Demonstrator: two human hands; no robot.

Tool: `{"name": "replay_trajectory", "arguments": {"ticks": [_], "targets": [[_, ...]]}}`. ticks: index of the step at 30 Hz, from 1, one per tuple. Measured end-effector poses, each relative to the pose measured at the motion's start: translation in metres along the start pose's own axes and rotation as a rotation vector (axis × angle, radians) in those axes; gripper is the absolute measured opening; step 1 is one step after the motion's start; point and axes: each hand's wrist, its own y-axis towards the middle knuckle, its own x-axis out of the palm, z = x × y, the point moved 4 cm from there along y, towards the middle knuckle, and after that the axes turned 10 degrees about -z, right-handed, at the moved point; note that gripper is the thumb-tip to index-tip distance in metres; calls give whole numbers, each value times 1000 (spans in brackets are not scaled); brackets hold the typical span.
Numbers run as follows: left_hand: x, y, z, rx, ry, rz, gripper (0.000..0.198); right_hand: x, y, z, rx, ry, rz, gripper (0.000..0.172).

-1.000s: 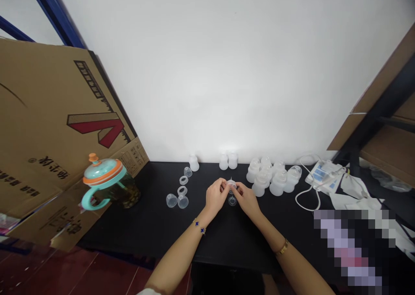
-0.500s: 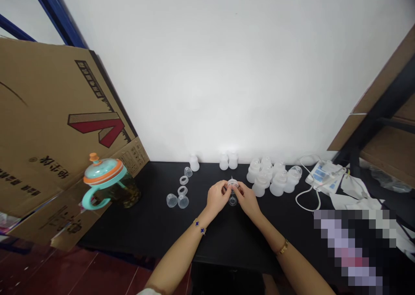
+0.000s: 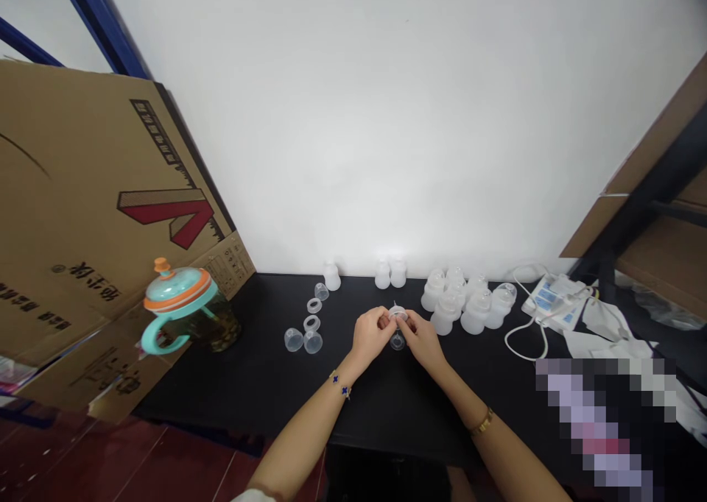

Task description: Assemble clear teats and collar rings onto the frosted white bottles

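Observation:
My left hand (image 3: 371, 333) and my right hand (image 3: 420, 338) meet over the middle of the black table (image 3: 259, 384). Both pinch one small clear plastic part (image 3: 396, 313) between their fingertips. Just below it a clear cap (image 3: 396, 342) rests on the table between the hands. A cluster of several white bottles (image 3: 467, 302) stands to the right of my right hand. To the left lie several clear caps and white rings (image 3: 308, 325).
Three small white bottles (image 3: 381, 274) stand by the white wall. A handled cup with a teal and orange lid (image 3: 185, 310) sits at the left, in front of a leaning cardboard box (image 3: 82, 215). A white device with a cable (image 3: 549, 303) and shelving are at the right.
Both hands stay together on the small clear part with only slight finger movement. The view has shifted a little.

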Motion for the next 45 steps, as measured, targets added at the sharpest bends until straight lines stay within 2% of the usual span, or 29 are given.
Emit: {"name": "replay_trajectory", "arguments": {"ticks": [45], "targets": [[2, 0, -1, -4, -14, -13, 27, -2, -2, -4, 2, -11, 27, 36]]}}
